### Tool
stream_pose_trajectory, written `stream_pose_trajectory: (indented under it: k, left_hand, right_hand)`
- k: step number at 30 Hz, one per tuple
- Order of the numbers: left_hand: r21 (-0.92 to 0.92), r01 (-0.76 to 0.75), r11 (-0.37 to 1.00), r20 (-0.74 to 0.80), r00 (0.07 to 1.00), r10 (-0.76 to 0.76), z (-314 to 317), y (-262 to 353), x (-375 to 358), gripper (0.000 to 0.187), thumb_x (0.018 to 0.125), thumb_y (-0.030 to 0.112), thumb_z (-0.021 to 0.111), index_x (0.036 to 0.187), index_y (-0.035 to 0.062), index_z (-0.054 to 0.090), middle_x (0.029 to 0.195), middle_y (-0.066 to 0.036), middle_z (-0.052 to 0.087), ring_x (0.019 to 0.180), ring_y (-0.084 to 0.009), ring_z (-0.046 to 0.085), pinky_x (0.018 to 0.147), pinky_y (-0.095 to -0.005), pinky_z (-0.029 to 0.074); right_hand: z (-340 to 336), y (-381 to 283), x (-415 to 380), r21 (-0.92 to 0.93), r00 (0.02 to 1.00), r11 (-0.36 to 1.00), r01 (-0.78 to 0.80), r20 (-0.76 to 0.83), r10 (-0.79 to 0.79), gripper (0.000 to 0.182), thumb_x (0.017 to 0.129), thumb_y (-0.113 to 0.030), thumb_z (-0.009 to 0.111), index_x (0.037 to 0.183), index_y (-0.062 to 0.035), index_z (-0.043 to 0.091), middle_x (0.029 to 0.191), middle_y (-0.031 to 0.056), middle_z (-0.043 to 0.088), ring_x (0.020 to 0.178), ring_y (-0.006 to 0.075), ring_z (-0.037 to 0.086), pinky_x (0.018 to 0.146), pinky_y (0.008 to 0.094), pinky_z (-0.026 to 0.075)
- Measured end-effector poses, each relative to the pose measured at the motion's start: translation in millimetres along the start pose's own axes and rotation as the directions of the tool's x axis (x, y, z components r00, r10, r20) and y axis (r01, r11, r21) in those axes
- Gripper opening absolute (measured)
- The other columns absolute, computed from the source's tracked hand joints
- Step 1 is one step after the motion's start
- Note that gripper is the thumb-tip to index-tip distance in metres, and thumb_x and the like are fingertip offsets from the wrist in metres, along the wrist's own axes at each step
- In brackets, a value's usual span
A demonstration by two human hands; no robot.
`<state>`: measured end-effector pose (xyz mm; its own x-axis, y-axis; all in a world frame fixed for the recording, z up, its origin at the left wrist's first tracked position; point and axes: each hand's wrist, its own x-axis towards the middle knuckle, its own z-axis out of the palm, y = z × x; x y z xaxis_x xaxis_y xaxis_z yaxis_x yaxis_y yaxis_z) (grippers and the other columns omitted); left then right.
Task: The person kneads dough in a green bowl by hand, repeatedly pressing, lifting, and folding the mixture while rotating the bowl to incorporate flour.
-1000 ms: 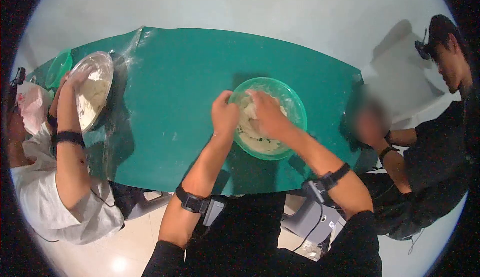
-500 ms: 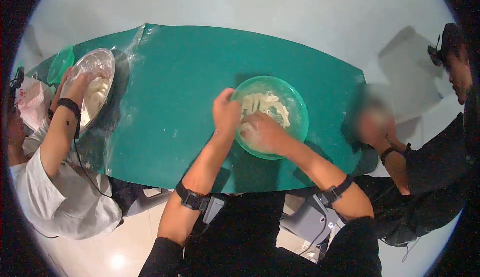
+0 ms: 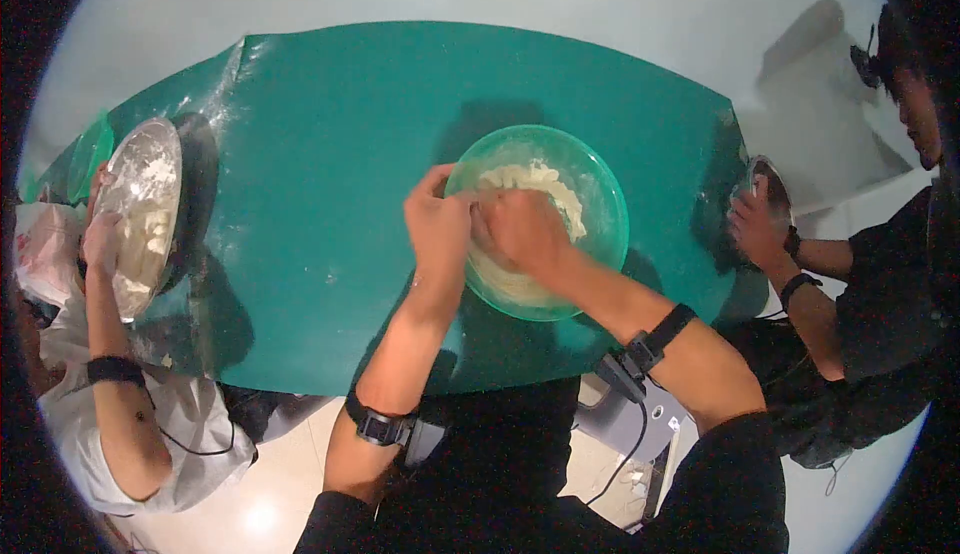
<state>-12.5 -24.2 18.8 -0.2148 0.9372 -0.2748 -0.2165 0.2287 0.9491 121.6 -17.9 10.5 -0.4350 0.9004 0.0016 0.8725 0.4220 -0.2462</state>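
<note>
A translucent green bowl (image 3: 612, 244) stands on the table in front of me, with pale, floury dough (image 3: 565, 194) spread in clumps along its bottom and far side. My left hand (image 3: 437, 232) grips the bowl's left rim, thumb over the edge. Inside the bowl, my right hand (image 3: 522, 236) is bent into the dough on the left side, close to my left hand. Its fingers are curled and slightly blurred, and their tips are partly hidden by the hand itself.
The green-covered table (image 3: 330, 174) has flour marks toward the left. A co-worker at left handles a tilted metal bowl (image 3: 172, 194) holding flour and dough, near a green container (image 3: 92, 159) and a pinkish bag (image 3: 48, 239). Another co-worker at right holds a metal bowl (image 3: 770, 179).
My right hand has shifted left and up inside the bowl, nearer my left hand. The left co-worker's bowl is tilted more upright and their hand is lower. The view has shifted slightly.
</note>
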Motion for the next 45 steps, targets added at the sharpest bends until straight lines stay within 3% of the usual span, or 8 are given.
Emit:
stream_pose_trajectory:
  k: [6, 12, 16, 18, 21, 33, 36, 45]
  left_hand:
    - [-0.005, -0.035, 0.999, -0.017, 0.999, 0.035, 4, 4, -5, 0.032, 0.083, -0.002, 0.061, 0.113, -0.0035, 0.072, 0.092, -0.008, 0.073, 0.082, -0.0144, 0.065, 0.076, -0.0304, 0.052]
    - [-0.019, -0.065, 0.998, 0.093, 0.993, 0.066, -8, -17, 14, 0.035, 0.084, -0.004, 0.054, 0.112, -0.0032, 0.075, 0.094, -0.006, 0.075, 0.080, -0.0133, 0.067, 0.075, -0.0292, 0.053]
    - [-0.024, 0.140, 0.990, 0.295, 0.947, -0.127, -28, 10, 14, 0.038, 0.081, -0.005, 0.053, 0.110, 0.0001, 0.077, 0.089, -0.002, 0.075, 0.074, -0.0089, 0.065, 0.070, -0.0273, 0.052]
    - [0.061, 0.063, 0.996, 0.305, 0.949, -0.078, -31, 10, 20, 0.038, 0.081, -0.004, 0.053, 0.108, 0.0025, 0.079, 0.087, -0.001, 0.074, 0.073, -0.0073, 0.064, 0.068, -0.0263, 0.051]
    - [0.151, -0.034, 0.988, 0.321, 0.947, -0.016, -32, 0, 31, 0.037, 0.080, -0.004, 0.052, 0.103, 0.0054, 0.080, 0.083, 0.002, 0.073, 0.071, -0.0065, 0.062, 0.065, -0.0252, 0.049]
    - [0.168, -0.074, 0.983, 0.314, 0.949, 0.018, -33, -4, 29, 0.030, 0.081, 0.001, 0.054, 0.095, 0.0064, 0.079, 0.073, 0.003, 0.068, 0.062, -0.0064, 0.056, 0.057, -0.0261, 0.042]
    - [0.190, -0.064, 0.980, 0.317, 0.949, 0.000, -34, -2, 29, 0.033, 0.080, -0.001, 0.052, 0.097, 0.0060, 0.079, 0.074, 0.003, 0.068, 0.063, -0.0068, 0.057, 0.058, -0.0262, 0.043]
    - [0.249, -0.120, 0.961, 0.276, 0.960, 0.048, -32, -3, 30, 0.043, 0.076, -0.005, 0.050, 0.107, 0.0024, 0.078, 0.080, -0.005, 0.072, 0.070, -0.0107, 0.063, 0.063, -0.0286, 0.049]
  right_hand:
    - [4, 16, 18, -0.119, 0.967, 0.984, -0.133, -0.232, 0.102, 0.035, 0.100, -0.034, 0.055, 0.087, -0.0044, 0.069, 0.082, 0.0209, 0.071, 0.080, 0.0408, 0.071, 0.072, 0.0535, 0.057]
    - [-6, 19, 14, 0.573, 0.852, 0.750, -0.330, -0.161, 0.498, 0.038, 0.097, -0.039, 0.062, 0.104, -0.0034, 0.072, 0.097, 0.0231, 0.073, 0.087, 0.0452, 0.069, 0.079, 0.0520, 0.054]
    - [-20, 24, 0, 0.448, 0.987, 0.883, -0.141, -0.002, 0.158, 0.048, 0.088, -0.041, 0.074, 0.114, -0.0011, 0.070, 0.107, 0.0247, 0.072, 0.094, 0.0429, 0.068, 0.083, 0.0490, 0.053]
    - [-36, 20, -1, 0.383, 0.974, 0.917, -0.115, 0.225, 0.029, 0.056, 0.082, -0.039, 0.081, 0.121, -0.0008, 0.067, 0.114, 0.0232, 0.070, 0.103, 0.0378, 0.068, 0.088, 0.0467, 0.052]
    - [-47, 14, -10, 0.486, 0.985, 0.873, 0.034, 0.130, -0.110, 0.051, 0.078, -0.028, 0.083, 0.116, -0.0007, 0.064, 0.112, 0.0229, 0.069, 0.104, 0.0387, 0.067, 0.090, 0.0476, 0.052]
    - [-87, -14, -40, 0.119, 0.795, 0.980, -0.161, 0.604, 0.057, 0.043, 0.084, -0.028, 0.073, 0.115, -0.0022, 0.059, 0.095, 0.0166, 0.064, 0.094, 0.0371, 0.066, 0.082, 0.0458, 0.053]
    - [-54, -21, -62, 0.098, 0.993, 0.994, -0.041, 0.110, 0.030, 0.043, 0.086, -0.032, 0.073, 0.114, -0.0018, 0.060, 0.097, 0.0160, 0.063, 0.097, 0.0383, 0.067, 0.082, 0.0475, 0.055]
    - [-35, -13, -66, 0.066, 0.953, 0.966, 0.251, 0.156, -0.259, 0.037, 0.089, -0.030, 0.069, 0.112, -0.0010, 0.066, 0.106, 0.0204, 0.069, 0.097, 0.0383, 0.070, 0.081, 0.0489, 0.057]
